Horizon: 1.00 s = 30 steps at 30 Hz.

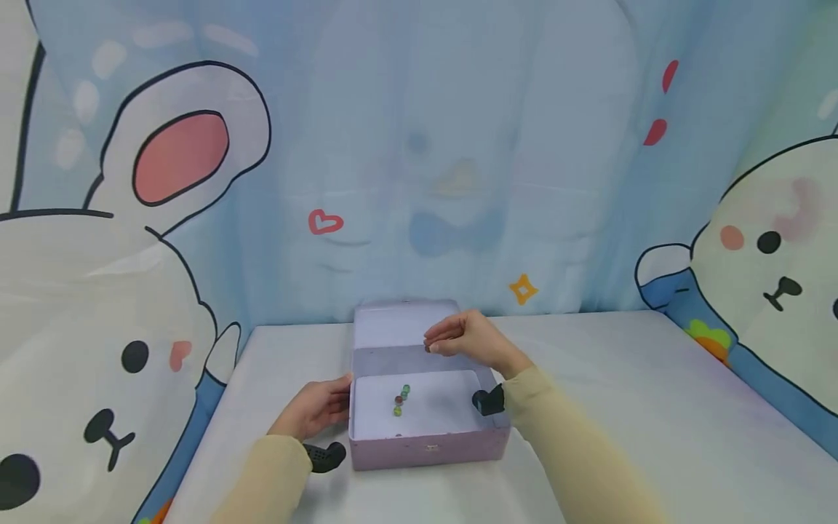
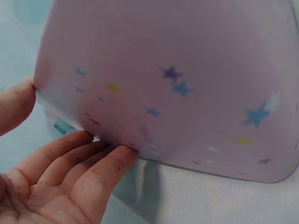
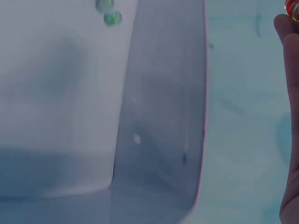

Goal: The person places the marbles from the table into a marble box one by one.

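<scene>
While facing a pale blue cartoon-printed curtain [image 1: 393, 109] at twelve o'clock, works over a white-covered table [image 1: 609, 371]. Has a lilac box [image 1: 393, 455] at six o'clock in the head view, open, with the lid [image 1: 399, 324] tipped back towards twelve. Steadies that box at its nine o'clock side with the left hand [image 1: 318, 406], grasping the edge between thumb and fingers, just by the star prints [image 2: 257, 115] on the outer surface. Holds the right hand [image 1: 468, 340] at one o'clock from the box's middle, above its far part, pinching a reddish bead [image 3: 293, 8] between thumb and fingertips. Inside the box, at nine o'clock from its middle, has a short line of small round beads [image 1: 399, 400], mostly green, with one reddish-brown.

Seems to be midway through shifting beads singly; cannot tell whether filling or emptying the box. If filling, probably calls next for lowering the right hand towards the floor and loosening the pinch low down, to limit rolling. If emptying, calls for a firm pinch past the rim. Either way, calls for a steady left-hand hold against nudging.
</scene>
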Motion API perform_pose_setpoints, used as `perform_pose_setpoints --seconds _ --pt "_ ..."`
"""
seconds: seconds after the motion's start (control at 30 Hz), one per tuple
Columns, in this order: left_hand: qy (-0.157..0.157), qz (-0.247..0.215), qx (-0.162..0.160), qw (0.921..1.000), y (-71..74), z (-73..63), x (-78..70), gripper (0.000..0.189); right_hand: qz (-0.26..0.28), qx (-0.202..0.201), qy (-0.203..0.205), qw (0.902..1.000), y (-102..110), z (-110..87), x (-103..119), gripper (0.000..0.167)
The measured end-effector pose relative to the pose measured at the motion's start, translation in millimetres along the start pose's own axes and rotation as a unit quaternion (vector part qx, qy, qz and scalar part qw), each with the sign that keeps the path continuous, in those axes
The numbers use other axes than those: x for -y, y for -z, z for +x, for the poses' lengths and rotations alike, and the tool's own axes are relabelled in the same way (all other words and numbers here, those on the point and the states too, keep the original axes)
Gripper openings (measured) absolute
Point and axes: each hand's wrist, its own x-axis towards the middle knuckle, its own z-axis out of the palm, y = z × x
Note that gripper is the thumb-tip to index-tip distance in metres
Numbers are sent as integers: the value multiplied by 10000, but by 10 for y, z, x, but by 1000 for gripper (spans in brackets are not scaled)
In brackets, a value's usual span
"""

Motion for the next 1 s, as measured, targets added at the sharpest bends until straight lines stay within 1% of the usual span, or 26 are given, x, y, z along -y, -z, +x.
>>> perform_pose_setpoints --seconds 0.1,0.23,0.3,0.4,0.5,0.63,0.73,1.0 --pt "-27 -32 132 9999 -88 35 24 53 -203 223 -98 9995 -149 98 -13 23" --pt "-46 -78 259 9996 -161 64 20 54 -565 404 -379 9969 -295 196 -38 17" --pt "-64 -118 272 9995 -174 76 14 55 -880 506 -544 9933 -364 246 -35 16" --pt "-57 -162 212 9996 -165 89 25 55 -1301 767 -727 9859 -489 317 -12 16" --pt "-41 -152 157 9998 -143 87 47 54 -1561 1032 -900 9782 -632 373 8 15" --pt "-55 -130 183 9997 -114 73 72 56 -1835 1270 -822 9713 -807 430 1 12" --pt "-87 -124 241 9996 -89 64 73 57 -2015 1314 -721 9679 -901 478 -8 12" --pt "-71 -76 113 9999 32 52 28 58 -2007 1320 -578 9690 -1043 619 6 12"
